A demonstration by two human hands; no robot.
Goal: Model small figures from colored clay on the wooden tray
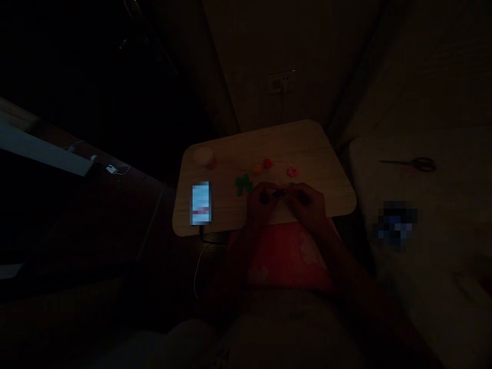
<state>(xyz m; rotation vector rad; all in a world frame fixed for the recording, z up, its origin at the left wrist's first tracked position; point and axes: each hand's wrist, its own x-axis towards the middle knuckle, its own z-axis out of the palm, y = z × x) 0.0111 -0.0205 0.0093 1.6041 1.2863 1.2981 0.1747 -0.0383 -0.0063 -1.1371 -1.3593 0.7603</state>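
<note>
The room is very dark. My left hand (260, 201) and my right hand (307, 202) meet over the near edge of a small wooden table (307, 148). Both have their fingers curled, pinching a small dark thing (277, 194) between them that I cannot make out. Just beyond the hands lie small pieces: a green shape (243, 183), an orange bit (257, 168), a red bit (267, 163) and a pink flower-like piece (292, 171).
A lit phone (201, 203) lies on the table's left side with a cable (200, 266) hanging below. A pale round thing (204, 155) sits at the far left corner. Scissors (418, 163) lie on the bed at right. A red cushion (288, 256) rests on my lap.
</note>
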